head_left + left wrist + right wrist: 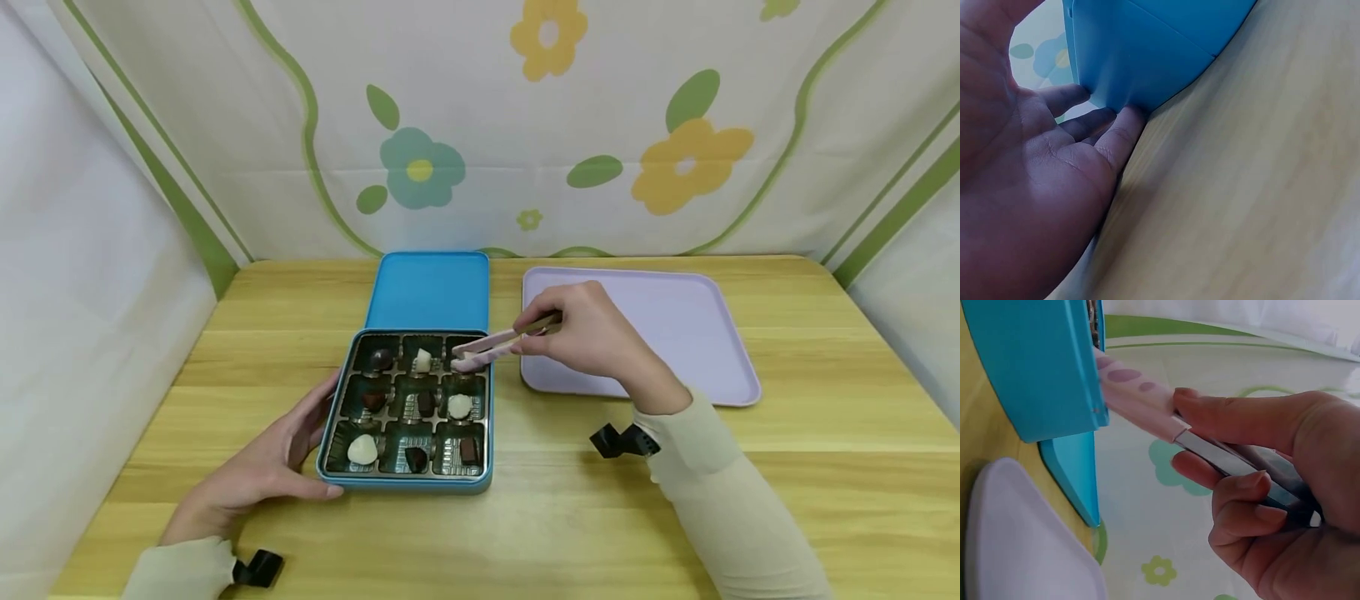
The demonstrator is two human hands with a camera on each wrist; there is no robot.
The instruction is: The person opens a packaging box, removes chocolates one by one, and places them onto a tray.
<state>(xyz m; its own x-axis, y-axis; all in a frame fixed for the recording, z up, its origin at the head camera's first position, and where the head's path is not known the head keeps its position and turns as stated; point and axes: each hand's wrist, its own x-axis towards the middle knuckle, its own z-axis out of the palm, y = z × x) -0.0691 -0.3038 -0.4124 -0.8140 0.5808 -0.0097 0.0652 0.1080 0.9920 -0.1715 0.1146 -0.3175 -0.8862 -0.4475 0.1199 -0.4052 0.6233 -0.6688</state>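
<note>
In the head view, a blue tin [480, 483] holds a gold tray divided into compartments, with dark, brown and white chocolates in them. My right hand [588, 333] grips a pair of small tongs [491, 346] with pale pink, spotted tips and metal arms. The tips reach into the back right compartment; a small pale bit shows between them, too small to make out. At the tin's front left corner is my left hand [273, 462], thumb by the front edge. Its fairly straight fingers [1125, 128] touch the tin's side in the left wrist view.
A blue lid [431, 292] lies flat behind the tin. To the right is a lilac tray [675, 321], partly under my right hand and wrist. A floral cloth [487, 100] hangs along the back edge of the wooden table [555, 517].
</note>
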